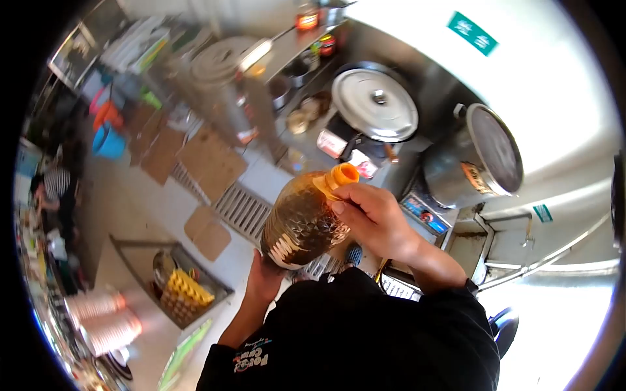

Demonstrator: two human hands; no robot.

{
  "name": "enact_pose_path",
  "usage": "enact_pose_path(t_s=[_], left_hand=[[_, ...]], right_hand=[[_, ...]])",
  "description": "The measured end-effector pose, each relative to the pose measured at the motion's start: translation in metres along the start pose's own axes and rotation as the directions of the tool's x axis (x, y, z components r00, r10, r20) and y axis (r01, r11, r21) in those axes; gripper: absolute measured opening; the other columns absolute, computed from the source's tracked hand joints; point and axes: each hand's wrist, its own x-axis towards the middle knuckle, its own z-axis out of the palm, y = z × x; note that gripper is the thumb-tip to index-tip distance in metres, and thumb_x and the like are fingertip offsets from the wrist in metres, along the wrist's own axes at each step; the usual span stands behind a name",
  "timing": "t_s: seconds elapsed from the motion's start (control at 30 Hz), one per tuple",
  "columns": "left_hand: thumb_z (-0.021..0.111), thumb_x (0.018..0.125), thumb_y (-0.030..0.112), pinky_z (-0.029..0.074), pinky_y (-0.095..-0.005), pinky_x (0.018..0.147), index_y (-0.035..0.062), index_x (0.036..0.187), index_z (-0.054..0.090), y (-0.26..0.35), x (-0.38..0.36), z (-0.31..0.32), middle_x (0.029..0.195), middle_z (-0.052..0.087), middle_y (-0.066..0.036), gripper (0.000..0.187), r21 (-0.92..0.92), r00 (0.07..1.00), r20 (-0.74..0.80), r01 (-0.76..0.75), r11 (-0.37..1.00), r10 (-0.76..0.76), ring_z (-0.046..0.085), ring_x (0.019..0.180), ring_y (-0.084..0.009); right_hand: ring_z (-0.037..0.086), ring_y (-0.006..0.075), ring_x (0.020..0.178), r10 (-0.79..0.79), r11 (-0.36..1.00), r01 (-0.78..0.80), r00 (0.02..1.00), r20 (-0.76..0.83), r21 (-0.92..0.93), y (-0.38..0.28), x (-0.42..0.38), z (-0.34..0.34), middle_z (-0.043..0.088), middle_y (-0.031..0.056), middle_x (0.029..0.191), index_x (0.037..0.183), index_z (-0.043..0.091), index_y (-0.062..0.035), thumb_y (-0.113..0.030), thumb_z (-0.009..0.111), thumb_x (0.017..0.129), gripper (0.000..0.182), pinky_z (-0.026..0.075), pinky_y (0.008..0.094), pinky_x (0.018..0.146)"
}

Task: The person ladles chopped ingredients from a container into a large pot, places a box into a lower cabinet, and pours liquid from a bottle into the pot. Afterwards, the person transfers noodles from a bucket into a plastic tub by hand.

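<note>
A large ribbed plastic bottle (pixel 303 218) with a brownish body is held tilted in front of my chest. Its orange neck (pixel 344 173) points up and to the right, and the mouth looks uncapped. My right hand (pixel 375 218) is closed at the neck, thumb and fingers pinching the orange collar. Down at the base, my left hand (pixel 264 277) supports the bottle from below, its fingers partly hidden behind it. Beyond the neck stands a pot with a silver lid (pixel 375 104).
A tall steel pot (pixel 473 153) stands at the right on a counter unit. Flattened cardboard (pixel 212 163) and a drain grate (pixel 242 212) lie on the floor. A bin with a yellow egg tray (pixel 189 290) is at lower left. Another person (pixel 57 189) bends at far left.
</note>
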Motion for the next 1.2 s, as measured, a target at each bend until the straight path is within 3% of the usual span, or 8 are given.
enact_pose_path(t_s=[0.13, 0.27, 0.47, 0.67, 0.9, 0.93, 1.0, 1.2], left_hand=[[0.032, 0.096, 0.060, 0.026, -0.0364, 0.110, 0.0027, 0.141, 0.035, 0.015, -0.011, -0.121, 0.144, 0.040, -0.014, 0.074, -0.095, 0.998, -0.059, -0.034, 0.995, 0.028, 0.034, 0.135, -0.0240], [0.052, 0.092, 0.052, 0.044, -0.0265, 0.068, 0.0107, 0.102, 0.058, -0.008, -0.040, -0.277, 0.089, 0.059, -0.002, 0.043, 0.446, 0.675, -0.720, 0.274, 0.852, 0.160, 0.054, 0.081, -0.0114], [0.055, 0.093, 0.040, 0.051, -0.0306, 0.076, 0.0026, 0.124, 0.051, -0.049, -0.148, -0.294, 0.111, 0.064, -0.012, 0.049, 0.149, 0.474, -0.880, 0.272, 0.951, 0.003, 0.062, 0.093, -0.0193], [0.054, 0.093, 0.038, 0.046, -0.0274, 0.055, 0.0066, 0.109, 0.055, -0.144, -0.241, -0.278, 0.079, 0.061, -0.005, 0.035, -0.195, 0.109, -0.962, 0.363, 0.911, -0.249, 0.057, 0.064, -0.0146], [0.053, 0.093, 0.031, 0.051, -0.0312, 0.063, 0.0003, 0.114, 0.055, -0.207, -0.233, -0.251, 0.096, 0.064, -0.011, 0.037, -0.155, 0.243, -0.913, 0.539, 0.828, -0.329, 0.065, 0.077, -0.0210], [0.053, 0.094, 0.030, 0.052, -0.0330, 0.068, -0.0009, 0.120, 0.052, -0.219, -0.233, -0.263, 0.102, 0.065, -0.014, 0.040, -0.146, 0.282, -0.900, 0.524, 0.839, -0.333, 0.066, 0.083, -0.0231], [0.055, 0.094, 0.031, 0.052, -0.0344, 0.070, -0.0012, 0.123, 0.050, -0.211, -0.205, -0.255, 0.105, 0.065, -0.016, 0.044, -0.206, 0.221, -0.917, 0.453, 0.867, -0.333, 0.066, 0.085, -0.0242], [0.056, 0.095, 0.029, 0.053, -0.0362, 0.073, 0.0003, 0.127, 0.048, -0.219, -0.156, -0.267, 0.106, 0.064, -0.017, 0.043, -0.255, 0.198, -0.915, 0.392, 0.884, -0.352, 0.066, 0.088, -0.0260]], right_hand=[[0.059, 0.0362, 0.069, 0.226, 0.973, -0.232, 0.962, 0.157, 0.020, 0.051, 0.011, 0.106, 0.060, 0.0178, 0.075, 0.088, 0.061, -0.0003, -0.016, 0.061, 0.087, 0.016, 0.046, 0.0403, 0.059], [0.061, 0.0275, 0.068, 0.367, 0.912, -0.408, 0.853, 0.371, 0.036, 0.112, 0.009, 0.213, 0.062, 0.0153, 0.076, 0.090, 0.064, -0.0008, -0.025, 0.058, 0.089, 0.024, 0.047, 0.0379, 0.062], [0.064, 0.0290, 0.077, 0.601, 0.777, -0.628, 0.722, 0.343, -0.040, 0.259, 0.008, 0.312, 0.067, 0.0159, 0.084, 0.097, 0.066, -0.0018, -0.028, 0.058, 0.085, 0.029, 0.050, 0.0382, 0.070], [0.064, 0.0379, 0.090, 0.763, 0.617, -0.700, 0.645, 0.053, -0.361, 0.411, 0.041, 0.316, 0.066, 0.0218, 0.092, 0.094, 0.067, -0.0031, -0.035, 0.056, 0.084, 0.035, 0.050, 0.0464, 0.077], [0.062, 0.0351, 0.093, 0.709, 0.391, -0.698, 0.644, -0.288, -0.599, 0.590, 0.044, 0.293, 0.062, 0.0209, 0.103, 0.106, 0.061, -0.0052, -0.042, 0.050, 0.090, 0.042, 0.051, 0.0457, 0.080], [0.060, 0.0316, 0.099, 0.634, 0.257, -0.078, 0.766, 0.108, -0.963, 0.590, 0.053, 0.281, 0.060, 0.0191, 0.109, 0.106, 0.061, -0.0052, -0.044, 0.051, 0.089, 0.043, 0.051, 0.0426, 0.082], [0.058, 0.0285, 0.104, 0.667, 0.303, -0.696, 0.642, -0.377, -0.651, 0.685, 0.043, 0.278, 0.059, 0.0167, 0.112, 0.107, 0.060, -0.0047, -0.045, 0.055, 0.087, 0.046, 0.051, 0.0388, 0.084], [0.060, 0.0346, 0.101, 0.622, 0.430, -0.686, 0.696, -0.358, -0.587, 0.819, 0.047, 0.245, 0.061, 0.0230, 0.109, 0.104, 0.061, 0.0041, -0.029, 0.048, 0.089, 0.039, 0.048, 0.0392, 0.086]])
